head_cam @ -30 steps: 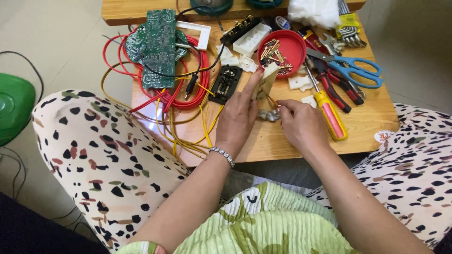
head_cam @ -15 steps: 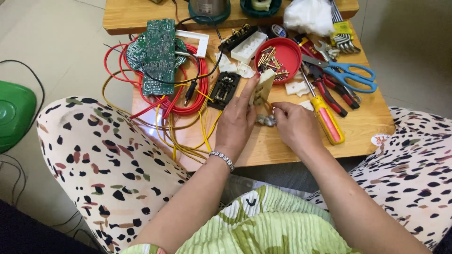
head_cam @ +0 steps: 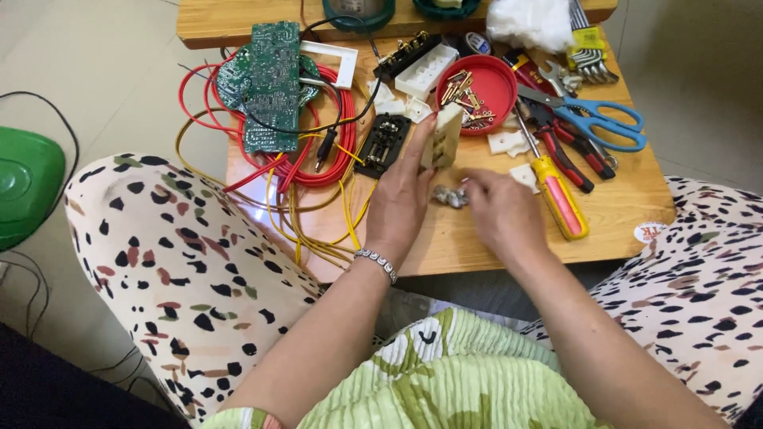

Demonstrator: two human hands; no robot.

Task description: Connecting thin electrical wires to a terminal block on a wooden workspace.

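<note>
Fingers: left hand (head_cam: 404, 205) clamped on cream plastic socket block (head_cam: 442, 137) | right hand (head_cam: 504, 213) pinching small crumpled metal piece (head_cam: 451, 195)

- Wooden table (head_cam: 620, 206), centre frame: smooth, pale, light sheen.
- Red dish (head_cam: 499, 86), top centre: glossy plastic, holding brassy metal screws (head_cam: 461, 86).
- Screwdriver (head_cam: 556, 191), right: shiny yellow-and-red plastic handle.
- Bracelet (head_cam: 377, 262): bright metal.

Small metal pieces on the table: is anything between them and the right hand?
Nothing visible. The right hand has its fingertips at the small metal pieces on the wooden table, though contact is unclear. The left hand holds a cream plastic part just above.
</note>
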